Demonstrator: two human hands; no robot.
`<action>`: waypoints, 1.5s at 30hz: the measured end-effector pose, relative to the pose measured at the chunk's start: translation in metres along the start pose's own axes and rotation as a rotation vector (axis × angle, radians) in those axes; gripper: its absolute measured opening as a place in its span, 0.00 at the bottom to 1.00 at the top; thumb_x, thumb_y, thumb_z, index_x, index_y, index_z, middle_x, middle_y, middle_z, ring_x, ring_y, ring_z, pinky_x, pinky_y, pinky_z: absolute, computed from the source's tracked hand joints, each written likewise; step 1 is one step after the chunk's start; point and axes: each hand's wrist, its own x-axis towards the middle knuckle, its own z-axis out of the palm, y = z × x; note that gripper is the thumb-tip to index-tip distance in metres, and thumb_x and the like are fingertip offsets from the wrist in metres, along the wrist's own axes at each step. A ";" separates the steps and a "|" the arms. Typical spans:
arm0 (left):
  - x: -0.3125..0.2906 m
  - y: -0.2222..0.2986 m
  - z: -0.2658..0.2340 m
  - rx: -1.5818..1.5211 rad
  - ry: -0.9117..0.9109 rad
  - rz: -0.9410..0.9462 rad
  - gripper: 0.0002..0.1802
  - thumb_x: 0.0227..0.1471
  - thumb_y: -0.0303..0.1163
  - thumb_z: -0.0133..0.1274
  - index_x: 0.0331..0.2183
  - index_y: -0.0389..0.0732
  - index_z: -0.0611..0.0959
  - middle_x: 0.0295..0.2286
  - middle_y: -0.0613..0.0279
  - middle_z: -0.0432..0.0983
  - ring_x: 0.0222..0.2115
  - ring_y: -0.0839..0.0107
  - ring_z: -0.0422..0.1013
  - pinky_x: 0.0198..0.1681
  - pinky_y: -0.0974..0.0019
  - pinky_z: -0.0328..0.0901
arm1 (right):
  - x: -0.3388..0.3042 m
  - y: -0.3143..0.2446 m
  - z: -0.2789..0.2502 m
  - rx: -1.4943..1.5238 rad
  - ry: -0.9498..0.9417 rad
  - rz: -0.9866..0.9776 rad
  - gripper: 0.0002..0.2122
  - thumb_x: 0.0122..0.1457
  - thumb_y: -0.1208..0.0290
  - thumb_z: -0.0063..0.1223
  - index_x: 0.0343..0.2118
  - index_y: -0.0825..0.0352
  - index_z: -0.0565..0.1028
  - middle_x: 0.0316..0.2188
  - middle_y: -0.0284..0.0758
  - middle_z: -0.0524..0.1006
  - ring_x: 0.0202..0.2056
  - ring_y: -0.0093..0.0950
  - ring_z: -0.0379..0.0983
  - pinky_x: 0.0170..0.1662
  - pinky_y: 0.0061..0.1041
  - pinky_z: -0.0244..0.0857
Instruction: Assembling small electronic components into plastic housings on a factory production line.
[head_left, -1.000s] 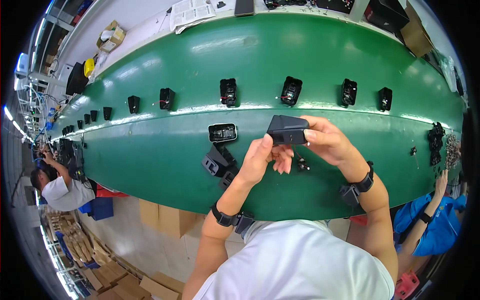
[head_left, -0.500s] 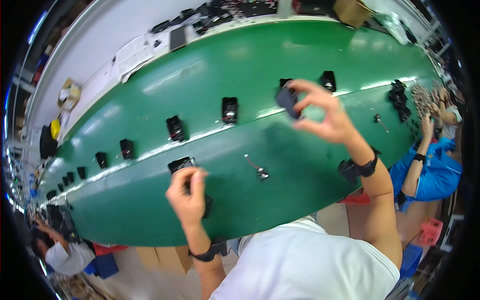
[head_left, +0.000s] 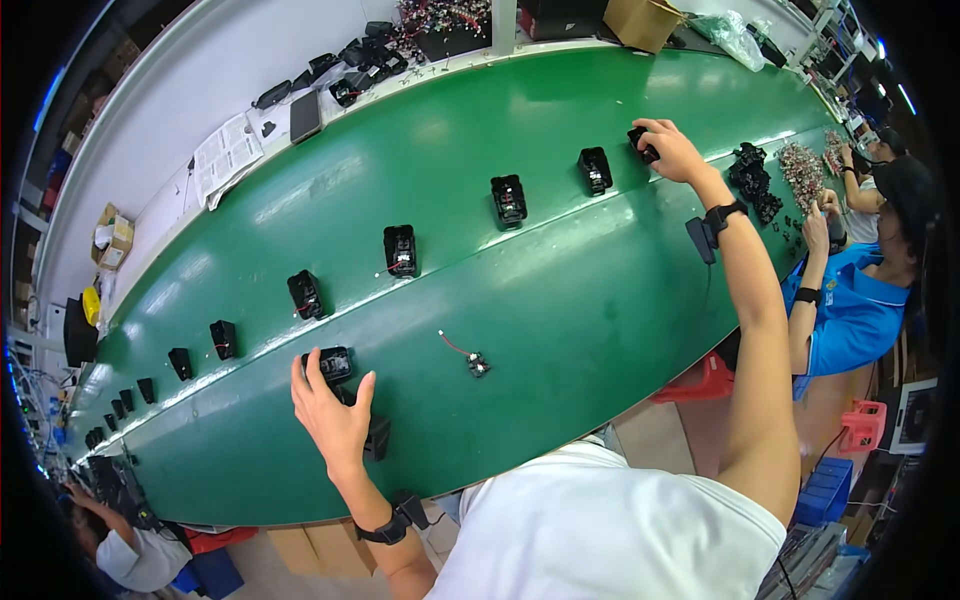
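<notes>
One black housing point(head_left: 641, 147) at the table's point(head_left: 580, 310) 1–2 o'clock, pinched in the right grip point(head_left: 670, 152); left grip point(head_left: 335, 425) spread by the open case point(head_left: 339, 365), 8 o'clock, contact unclear. I'd keep the housing flat, square to the neighbouring unit point(head_left: 595, 171), no dragging.

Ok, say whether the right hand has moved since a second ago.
Yes: forward and rightward. The right hand now reaches across the green table's seam, from its near side.
</notes>
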 end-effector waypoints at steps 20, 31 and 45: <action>0.004 0.020 -0.005 -0.331 0.235 0.151 0.23 0.40 0.30 0.63 0.42 0.41 0.77 0.47 0.46 0.64 0.45 0.47 0.67 0.46 0.54 0.65 | -0.056 -0.210 -0.027 0.657 0.021 -0.366 0.13 0.49 0.69 0.61 0.38 0.66 0.75 0.35 0.35 0.78 0.35 0.31 0.75 0.38 0.28 0.68; -0.022 0.056 0.007 -0.525 0.203 0.346 0.29 0.33 0.26 0.66 0.43 0.39 0.77 0.47 0.48 0.67 0.45 0.51 0.68 0.46 0.57 0.66 | -0.082 -0.323 0.016 0.802 -0.279 -0.377 0.10 0.47 0.70 0.60 0.32 0.64 0.72 0.30 0.35 0.73 0.30 0.34 0.75 0.32 0.30 0.69; -0.038 0.077 0.035 -0.758 -0.041 0.285 0.46 0.32 0.31 0.70 0.54 0.37 0.66 0.46 0.54 0.73 0.44 0.61 0.71 0.44 0.64 0.66 | -0.080 -0.305 -0.006 1.085 -0.214 -0.284 0.06 0.51 0.77 0.57 0.32 0.68 0.73 0.29 0.33 0.77 0.32 0.27 0.76 0.32 0.24 0.70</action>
